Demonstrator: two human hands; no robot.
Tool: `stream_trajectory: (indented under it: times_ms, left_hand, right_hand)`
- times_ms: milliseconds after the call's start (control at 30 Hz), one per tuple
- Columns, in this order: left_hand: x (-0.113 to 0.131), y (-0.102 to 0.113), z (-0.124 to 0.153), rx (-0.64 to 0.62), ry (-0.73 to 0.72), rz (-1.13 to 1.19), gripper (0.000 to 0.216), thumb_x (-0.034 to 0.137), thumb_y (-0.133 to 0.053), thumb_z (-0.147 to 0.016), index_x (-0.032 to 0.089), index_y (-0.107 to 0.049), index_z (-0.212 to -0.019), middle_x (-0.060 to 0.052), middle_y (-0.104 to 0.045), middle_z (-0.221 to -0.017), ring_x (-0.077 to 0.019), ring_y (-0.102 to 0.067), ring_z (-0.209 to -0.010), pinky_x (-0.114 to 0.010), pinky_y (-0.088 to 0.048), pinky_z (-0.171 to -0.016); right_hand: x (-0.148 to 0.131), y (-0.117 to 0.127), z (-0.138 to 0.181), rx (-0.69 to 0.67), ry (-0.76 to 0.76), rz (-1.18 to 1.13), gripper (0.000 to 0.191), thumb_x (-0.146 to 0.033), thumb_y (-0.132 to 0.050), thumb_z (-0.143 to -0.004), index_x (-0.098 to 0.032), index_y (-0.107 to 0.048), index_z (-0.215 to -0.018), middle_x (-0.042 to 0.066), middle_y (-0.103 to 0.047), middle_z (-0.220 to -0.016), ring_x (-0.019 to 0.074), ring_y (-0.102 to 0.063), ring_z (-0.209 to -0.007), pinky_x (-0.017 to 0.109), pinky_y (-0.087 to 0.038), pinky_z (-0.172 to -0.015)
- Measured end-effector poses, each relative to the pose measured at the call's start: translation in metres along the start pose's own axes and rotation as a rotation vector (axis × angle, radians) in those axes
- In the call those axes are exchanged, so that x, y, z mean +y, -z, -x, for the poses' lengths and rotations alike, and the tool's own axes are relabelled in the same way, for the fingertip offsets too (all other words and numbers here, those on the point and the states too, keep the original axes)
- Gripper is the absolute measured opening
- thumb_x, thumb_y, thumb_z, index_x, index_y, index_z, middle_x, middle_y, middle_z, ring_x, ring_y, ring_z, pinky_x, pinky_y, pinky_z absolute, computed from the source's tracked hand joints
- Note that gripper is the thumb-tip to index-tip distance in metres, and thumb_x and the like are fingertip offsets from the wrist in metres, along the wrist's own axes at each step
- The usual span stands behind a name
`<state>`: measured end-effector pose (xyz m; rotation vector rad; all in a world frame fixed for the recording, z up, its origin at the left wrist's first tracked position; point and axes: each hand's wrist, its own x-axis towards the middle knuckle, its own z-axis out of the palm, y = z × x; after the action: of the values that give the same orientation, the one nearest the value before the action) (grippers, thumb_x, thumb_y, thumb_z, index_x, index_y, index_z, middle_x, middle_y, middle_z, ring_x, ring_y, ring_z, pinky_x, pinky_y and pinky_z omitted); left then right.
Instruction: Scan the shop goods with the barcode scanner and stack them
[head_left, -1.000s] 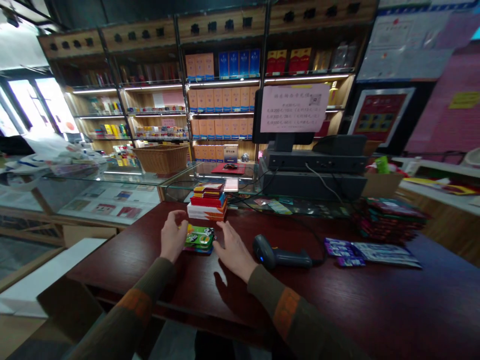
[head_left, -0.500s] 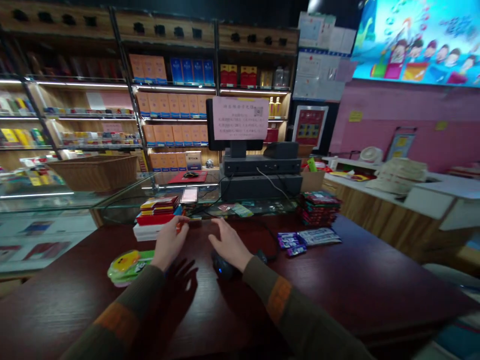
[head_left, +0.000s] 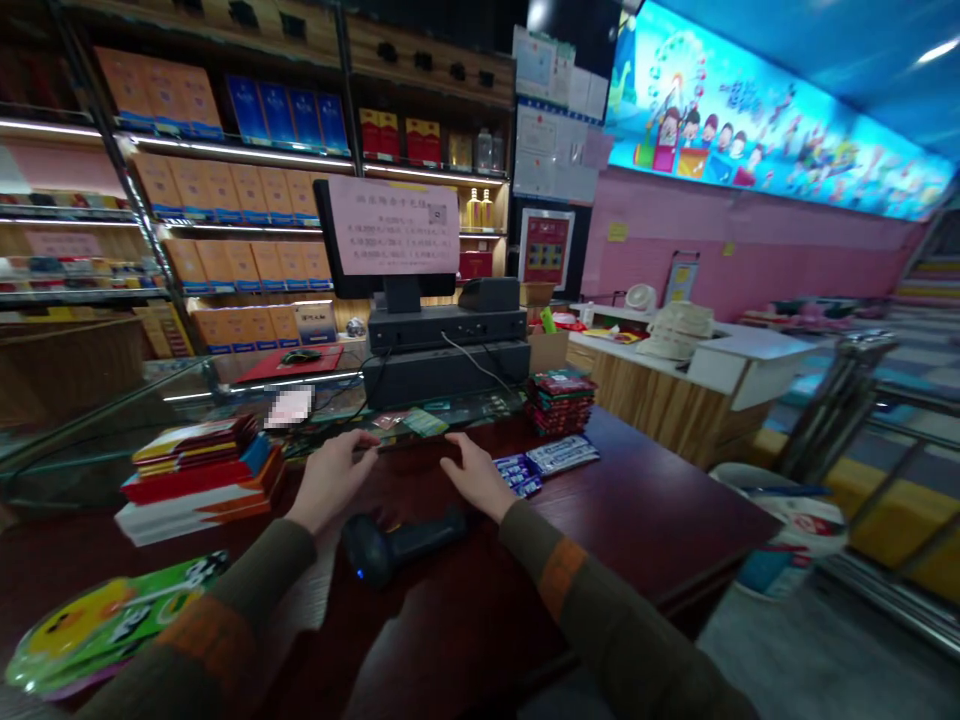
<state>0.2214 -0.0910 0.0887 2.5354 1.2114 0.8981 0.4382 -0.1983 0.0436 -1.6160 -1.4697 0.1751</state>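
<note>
My left hand (head_left: 334, 482) hovers over the dark red counter (head_left: 645, 520), thumb apart from the slightly curled fingers and nothing in it. Facing it, my right hand (head_left: 484, 478) is also open, with bare space between the two. A black barcode scanner (head_left: 401, 545) with a small blue light lies below and between my hands. Just beyond my right hand are purple snack packets (head_left: 519, 474) and a silvery-blue packet (head_left: 564, 455). To the left of my left hand rests a stack of boxes and red-yellow packets (head_left: 199, 480). A green and yellow duck-shaped package (head_left: 112, 615) lies near my left sleeve.
A monitor with a pink paper sign (head_left: 397, 230) stands on a black cash drawer (head_left: 442, 370) at the back. A pile of dark red packets (head_left: 561, 402) sits right of it. Stocked shelves line the wall. A white bucket (head_left: 787, 530) stands beyond the counter's right edge.
The view has swung to the right, so the counter things appear further left. My hands have shifted rightward over the counter, leaving the scanner more fully visible. Both remain open.
</note>
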Motion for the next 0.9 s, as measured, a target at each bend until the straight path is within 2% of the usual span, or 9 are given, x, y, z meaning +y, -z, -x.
stream_trajectory:
  times_ms: [267,400,533,767,900]
  left_hand:
    - [0.054,-0.021,-0.024,-0.176,-0.081,-0.091,0.033,0.038,-0.044,-0.086,0.023,-0.068,-0.105,-0.006,-0.073,-0.111,-0.0268,-0.065,-0.108,-0.036,-0.048,-0.09]
    - [0.075,-0.039,-0.034,-0.21,-0.158,-0.107,0.031,0.038,-0.046,-0.087,0.025,-0.068,-0.103,-0.004,-0.072,-0.116,-0.0266,-0.064,-0.111,-0.039,-0.046,-0.095]
    - [0.093,-0.06,-0.04,-0.24,-0.217,-0.103,0.029,0.037,-0.048,-0.087,0.025,-0.069,-0.103,-0.004,-0.073,-0.112,-0.0265,-0.064,-0.111,-0.041,-0.046,-0.096]
    - [0.124,-0.088,-0.042,-0.311,-0.226,-0.073,0.028,0.033,-0.052,-0.086,0.024,-0.068,-0.107,-0.004,-0.072,-0.115,-0.0257,-0.062,-0.114,-0.041,-0.042,-0.1]
    - [0.143,-0.099,-0.043,-0.341,-0.228,-0.064,0.029,0.032,-0.054,-0.085,0.023,-0.067,-0.11,-0.006,-0.072,-0.116,-0.0269,-0.061,-0.114,-0.044,-0.041,-0.101]
  right_hand:
    - [0.054,0.045,0.001,0.084,-0.099,0.092,0.038,-0.019,-0.058,-0.089,-0.018,-0.058,-0.126,0.011,-0.068,-0.123,0.0233,-0.063,-0.115,0.039,-0.048,-0.102]
    - [0.078,0.066,0.005,0.13,-0.114,0.138,0.037,-0.02,-0.056,-0.09,-0.018,-0.059,-0.126,0.011,-0.067,-0.125,0.0227,-0.063,-0.116,0.038,-0.047,-0.102]
    - [0.101,0.086,0.01,0.156,-0.135,0.187,0.035,-0.021,-0.055,-0.091,-0.017,-0.06,-0.126,0.011,-0.067,-0.125,0.0224,-0.062,-0.117,0.038,-0.045,-0.104]
    - [0.134,0.117,0.016,0.197,-0.188,0.28,0.03,-0.019,-0.048,-0.094,-0.015,-0.063,-0.12,0.011,-0.07,-0.118,0.0214,-0.064,-0.111,0.034,-0.046,-0.1]
    - [0.151,0.131,0.017,0.206,-0.221,0.376,0.031,-0.019,-0.04,-0.097,-0.018,-0.065,-0.115,0.009,-0.071,-0.117,0.0216,-0.065,-0.109,0.036,-0.044,-0.102]
